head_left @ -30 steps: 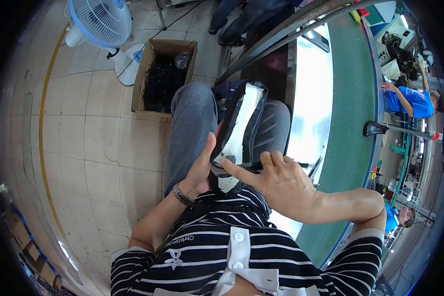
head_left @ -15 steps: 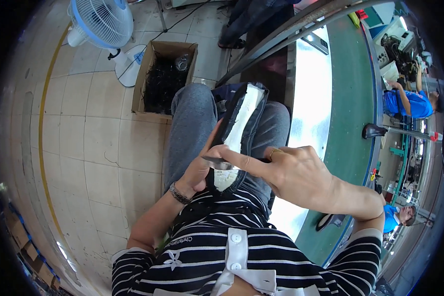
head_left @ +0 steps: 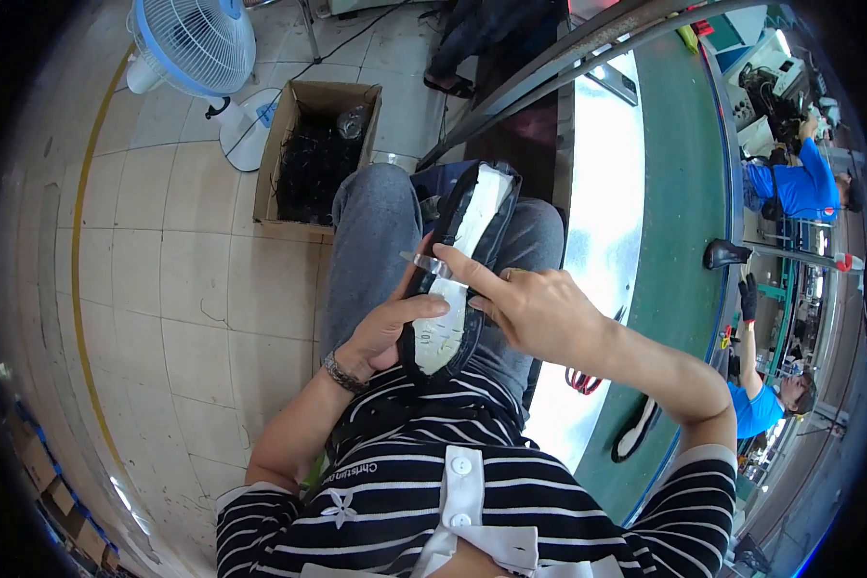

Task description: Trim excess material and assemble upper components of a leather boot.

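A black shoe lies sole up across my lap, toe or heel end pointing away from me. Its pale insole shows between turned-in black edges. From the left side, my left hand grips it, the thumb pressed flat on the pale surface. Over the middle of the shoe, my right hand is closed around a knife, index finger stretched along it. The thin metal knife blade lies crosswise near the shoe's left edge. The knife's handle is hidden in my right hand.
Beyond my left knee stands a cardboard box of black scraps, beside a fan. A shiny metal bench runs on my right, with red-handled scissors. The green belt carries another upturned shoe. Blue-clad people work beyond.
My right hand and the knife have moved up the shoe, away from my body. My left thumb now rests on the insole. The co-workers beyond the belt have shifted their arms.
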A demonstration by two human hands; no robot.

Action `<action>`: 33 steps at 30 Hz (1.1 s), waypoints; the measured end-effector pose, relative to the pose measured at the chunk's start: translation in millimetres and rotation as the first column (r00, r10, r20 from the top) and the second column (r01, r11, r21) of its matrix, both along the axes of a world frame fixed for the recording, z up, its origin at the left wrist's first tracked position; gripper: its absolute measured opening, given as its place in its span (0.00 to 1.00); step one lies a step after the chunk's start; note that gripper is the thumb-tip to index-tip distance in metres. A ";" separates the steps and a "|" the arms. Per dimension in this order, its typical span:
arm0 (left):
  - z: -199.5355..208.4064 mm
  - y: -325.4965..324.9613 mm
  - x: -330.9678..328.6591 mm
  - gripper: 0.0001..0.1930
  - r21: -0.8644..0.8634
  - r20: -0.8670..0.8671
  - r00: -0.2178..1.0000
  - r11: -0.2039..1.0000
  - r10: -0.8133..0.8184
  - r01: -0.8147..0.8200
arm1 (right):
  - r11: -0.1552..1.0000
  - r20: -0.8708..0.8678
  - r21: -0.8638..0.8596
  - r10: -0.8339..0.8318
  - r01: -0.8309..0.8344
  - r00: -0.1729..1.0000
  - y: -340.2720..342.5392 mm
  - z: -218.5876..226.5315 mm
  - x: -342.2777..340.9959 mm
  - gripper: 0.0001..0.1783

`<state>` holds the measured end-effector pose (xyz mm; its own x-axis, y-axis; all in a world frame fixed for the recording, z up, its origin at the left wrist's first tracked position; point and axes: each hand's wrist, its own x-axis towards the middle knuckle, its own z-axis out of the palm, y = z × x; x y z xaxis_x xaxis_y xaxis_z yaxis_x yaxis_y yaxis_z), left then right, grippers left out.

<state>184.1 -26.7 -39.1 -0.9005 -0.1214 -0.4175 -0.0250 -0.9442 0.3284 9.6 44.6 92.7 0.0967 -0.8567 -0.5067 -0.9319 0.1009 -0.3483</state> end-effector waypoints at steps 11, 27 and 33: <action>-16.9 0.5 3.2 0.50 0.111 0.032 0.998 0.993 -0.053 0.049 | 0.994 -0.052 -0.079 0.070 -0.074 0.996 1.5 7.6 7.4 0.46; -21.8 15.7 28.0 0.33 0.263 -0.183 0.983 0.963 -0.008 0.056 | 0.929 -0.397 -0.221 0.193 -0.298 0.897 37.2 18.4 22.0 0.45; 7.7 19.9 19.7 0.34 -0.103 -0.030 0.993 0.988 0.110 -0.113 | 0.961 -0.282 -0.055 0.245 -0.271 0.928 35.0 16.3 27.3 0.44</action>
<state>203.8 -6.8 -31.3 -0.8884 -0.2636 -0.3758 0.0877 -0.9011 0.4246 36.9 79.6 109.0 0.1911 -0.8641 -0.4656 -0.9814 -0.1757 -0.0767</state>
